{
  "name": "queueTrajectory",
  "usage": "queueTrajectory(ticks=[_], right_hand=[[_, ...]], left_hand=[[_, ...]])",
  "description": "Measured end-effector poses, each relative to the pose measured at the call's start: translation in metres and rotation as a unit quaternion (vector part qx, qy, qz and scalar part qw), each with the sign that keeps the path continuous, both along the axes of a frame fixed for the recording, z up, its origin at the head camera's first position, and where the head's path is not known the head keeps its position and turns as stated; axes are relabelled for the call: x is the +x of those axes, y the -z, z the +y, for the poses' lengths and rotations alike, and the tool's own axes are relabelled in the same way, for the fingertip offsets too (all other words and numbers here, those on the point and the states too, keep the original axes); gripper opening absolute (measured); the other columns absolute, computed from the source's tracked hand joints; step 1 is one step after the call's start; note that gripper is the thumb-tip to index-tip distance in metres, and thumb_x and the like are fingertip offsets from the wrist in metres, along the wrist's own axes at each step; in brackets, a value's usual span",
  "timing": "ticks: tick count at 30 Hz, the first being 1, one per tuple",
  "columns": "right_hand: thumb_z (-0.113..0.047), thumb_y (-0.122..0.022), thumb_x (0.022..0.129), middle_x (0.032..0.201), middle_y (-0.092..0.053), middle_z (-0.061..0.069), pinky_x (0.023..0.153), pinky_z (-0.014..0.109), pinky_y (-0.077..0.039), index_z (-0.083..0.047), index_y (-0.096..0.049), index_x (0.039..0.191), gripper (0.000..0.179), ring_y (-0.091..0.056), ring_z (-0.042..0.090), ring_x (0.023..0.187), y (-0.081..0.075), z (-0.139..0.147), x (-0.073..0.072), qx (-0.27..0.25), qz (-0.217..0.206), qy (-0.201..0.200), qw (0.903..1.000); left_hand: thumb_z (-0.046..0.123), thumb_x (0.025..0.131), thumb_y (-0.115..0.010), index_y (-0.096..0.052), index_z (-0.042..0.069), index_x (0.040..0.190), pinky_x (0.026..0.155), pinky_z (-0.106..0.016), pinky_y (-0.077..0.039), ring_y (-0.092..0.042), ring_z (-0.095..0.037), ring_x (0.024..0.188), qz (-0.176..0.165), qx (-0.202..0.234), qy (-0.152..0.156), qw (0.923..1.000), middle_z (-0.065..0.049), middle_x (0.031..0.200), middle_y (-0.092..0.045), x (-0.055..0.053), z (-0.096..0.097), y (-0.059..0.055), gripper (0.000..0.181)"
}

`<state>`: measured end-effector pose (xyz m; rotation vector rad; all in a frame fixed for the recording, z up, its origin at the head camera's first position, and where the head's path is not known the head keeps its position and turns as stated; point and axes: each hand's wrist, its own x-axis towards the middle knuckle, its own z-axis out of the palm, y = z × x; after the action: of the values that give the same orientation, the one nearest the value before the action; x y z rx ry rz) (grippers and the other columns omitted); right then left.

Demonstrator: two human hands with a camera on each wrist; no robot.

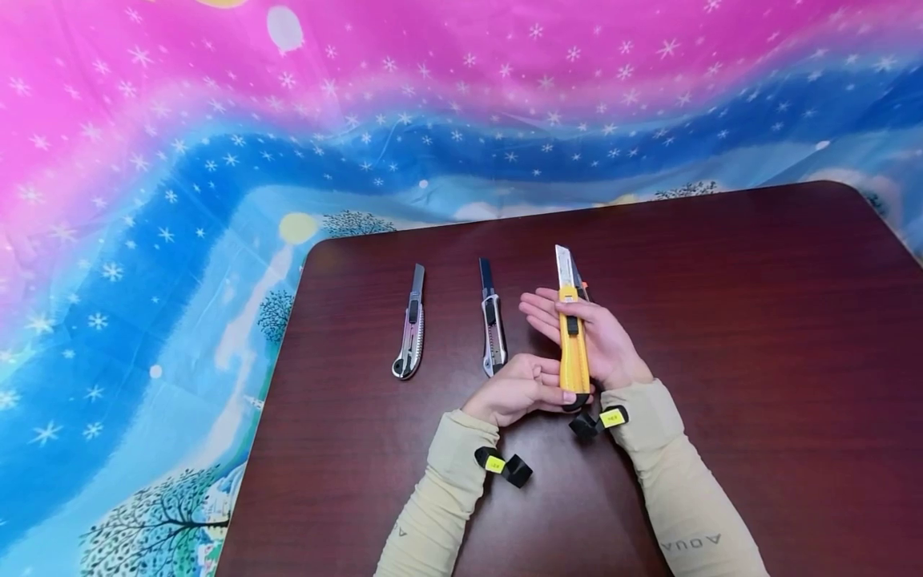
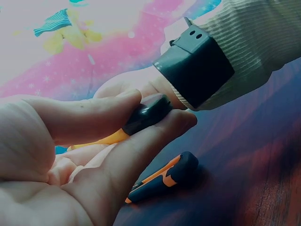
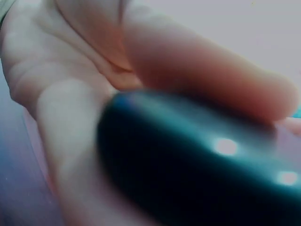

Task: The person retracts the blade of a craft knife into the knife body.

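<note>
Head: above the desk, my left hand pinches the butt of the yellow cutter; my right hand's fingers grasp it below the blade. I should keep skin behind that edge; room looks widest rightward. Left wrist: an orange cutter lies beneath. Right wrist: blurred, pinched butt.

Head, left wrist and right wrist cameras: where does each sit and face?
Head: worn on the head, facing forward and down at table and yellow cutter; left hand, right hand and sleeves show.
Left wrist: on that wrist, facing the yellow cutter's black end; left thumb and right sleeve show.
Right wrist: on that wrist, facing a blurred black shape; a hand shows, which one is unclear.
Head and left wrist share the yellow cutter, left hand and right sleeve.
</note>
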<state>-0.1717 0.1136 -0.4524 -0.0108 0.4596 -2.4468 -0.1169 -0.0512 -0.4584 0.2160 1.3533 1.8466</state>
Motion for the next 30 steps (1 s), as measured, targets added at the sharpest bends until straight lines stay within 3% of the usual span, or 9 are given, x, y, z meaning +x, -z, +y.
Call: queueTrajectory(ticks=[4,15,21,24,30], right_hand=[[0.007,-0.025,0.1,0.155,-0.03,0.024,0.113,0.038,-0.041,0.002,-0.027,0.143,0.044,-0.049,0.033,0.132,0.0006,-0.0007,0.001,-0.015,0.013,-0.001,0.9998],[0.009,-0.025,0.1,0.158,-0.026,0.017,0.119,0.037,-0.033,-0.003,-0.031,0.146,0.048,-0.043,0.032,0.137,0.001,-0.0004,0.002,-0.054,0.03,-0.005,0.9981],[0.009,-0.022,0.1,0.152,-0.04,0.016,0.12,0.037,-0.028,-0.005,-0.033,0.147,0.05,-0.039,0.031,0.14,0.0015,-0.0011,0.0019,-0.075,0.048,-0.002,0.996],[0.003,-0.025,0.103,0.149,-0.043,0.017,0.119,0.039,-0.029,-0.005,-0.034,0.146,0.045,-0.041,0.032,0.138,0.0006,0.0,0.0021,-0.045,0.062,-0.004,0.9971],[-0.015,-0.033,0.106,0.14,-0.054,0.016,0.111,0.04,-0.043,-0.004,-0.042,0.139,0.036,-0.055,0.029,0.127,-0.0011,0.005,0.0027,0.053,0.063,-0.037,0.9959]], left_hand=[[-0.015,0.088,-0.054,-0.05,-0.017,0.128,0.092,-0.032,-0.057,-0.068,-0.012,0.092,-0.003,0.008,0.001,1.0,-0.042,0.126,-0.049,-0.0009,-0.001,0.0,0.04],[-0.015,0.089,-0.052,-0.049,-0.017,0.128,0.09,-0.03,-0.058,-0.068,-0.013,0.093,-0.001,0.013,-0.001,0.9999,-0.042,0.126,-0.048,-0.0013,-0.0024,-0.0003,0.039],[-0.016,0.089,-0.051,-0.048,-0.017,0.13,0.091,-0.03,-0.057,-0.068,-0.012,0.093,0.001,0.014,-0.008,0.9999,-0.042,0.127,-0.047,-0.0013,-0.0037,-0.0013,0.041],[-0.015,0.089,-0.052,-0.049,-0.017,0.129,0.09,-0.029,-0.058,-0.067,-0.011,0.092,0.005,0.009,-0.013,0.9999,-0.042,0.128,-0.047,-0.0022,-0.0035,-0.0024,0.041],[-0.014,0.088,-0.054,-0.051,-0.017,0.127,0.089,-0.028,-0.058,-0.067,-0.01,0.092,0.019,-0.004,-0.023,0.9995,-0.04,0.126,-0.05,-0.0041,-0.0058,-0.0043,0.038]])
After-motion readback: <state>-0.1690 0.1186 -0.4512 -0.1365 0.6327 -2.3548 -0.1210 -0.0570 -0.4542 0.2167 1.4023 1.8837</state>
